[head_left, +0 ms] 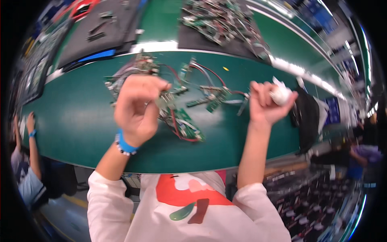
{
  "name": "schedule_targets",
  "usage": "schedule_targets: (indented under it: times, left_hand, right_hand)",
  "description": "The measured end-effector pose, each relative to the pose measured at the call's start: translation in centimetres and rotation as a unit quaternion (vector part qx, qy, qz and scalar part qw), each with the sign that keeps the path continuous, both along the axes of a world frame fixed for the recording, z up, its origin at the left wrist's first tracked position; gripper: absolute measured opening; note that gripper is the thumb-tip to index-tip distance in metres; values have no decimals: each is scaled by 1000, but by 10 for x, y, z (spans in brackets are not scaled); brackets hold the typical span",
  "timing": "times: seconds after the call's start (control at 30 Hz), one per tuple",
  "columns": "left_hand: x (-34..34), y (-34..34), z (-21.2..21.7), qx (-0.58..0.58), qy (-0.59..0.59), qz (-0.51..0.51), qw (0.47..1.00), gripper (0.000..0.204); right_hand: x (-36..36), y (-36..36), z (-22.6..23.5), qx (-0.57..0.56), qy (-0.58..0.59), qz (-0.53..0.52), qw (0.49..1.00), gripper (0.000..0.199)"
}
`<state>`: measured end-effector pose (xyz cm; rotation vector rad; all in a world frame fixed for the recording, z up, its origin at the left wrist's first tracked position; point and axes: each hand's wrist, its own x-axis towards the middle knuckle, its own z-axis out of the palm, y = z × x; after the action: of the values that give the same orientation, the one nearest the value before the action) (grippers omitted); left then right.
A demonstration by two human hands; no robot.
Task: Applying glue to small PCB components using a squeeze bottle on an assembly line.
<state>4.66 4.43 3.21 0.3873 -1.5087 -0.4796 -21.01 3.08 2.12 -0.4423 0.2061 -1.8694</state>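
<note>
My left hand is closed, slightly blurred, with thumb and fingers curled at a small circuit board with wires. From there red wires run toward a longer green board on the bench. My right hand, raised palm up, has its fingers curled round a crumpled white wad, perhaps tissue or cloth. Between the hands lie wired circuit boards with red and grey leads. Behind my left hand is a cluster of boards, partly hidden by it.
A large heap of wired boards covers a dark mat beyond the green bench. Another dark mat at far left holds a few pieces. A black bag-like bundle sits at the right edge. Another person's hands rest at the left.
</note>
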Motion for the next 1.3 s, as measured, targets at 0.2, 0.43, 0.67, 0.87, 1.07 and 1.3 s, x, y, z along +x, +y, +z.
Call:
schedule_targets:
  times: [0.2, 0.43, 0.67, 0.87, 1.07, 1.3]
  left_hand:
    - [14, -14, -20, 565, 360, -376, 640, 19]
    - [32, -4, -16, 524, 274, -344, 730, 13]
    - [66, -22, 10, 178, 265, 25, 947, 12]
    - [43, -1, 8, 347, 236, -161, 893, 13]
    - [36, -10, -8, 244, 92, -59, 964, 14]
    - [97, -36, -28, 354, 532, -482, 600, 18]
  right_hand:
    - [-7, -1, -5, -44, -36, 51, 997, 38]
    - [30, 6, 2, -45, 74, 89, 992, 41]
    - [34, 2, -1, -81, 114, 111, 984, 43]
    - [35, 5, -4, -51, 121, 77, 988, 43]
    - [25, 2, -2, -31, 79, 81, 993, 42]
    - [34, -1, -5, -27, 127, 75, 989, 51]
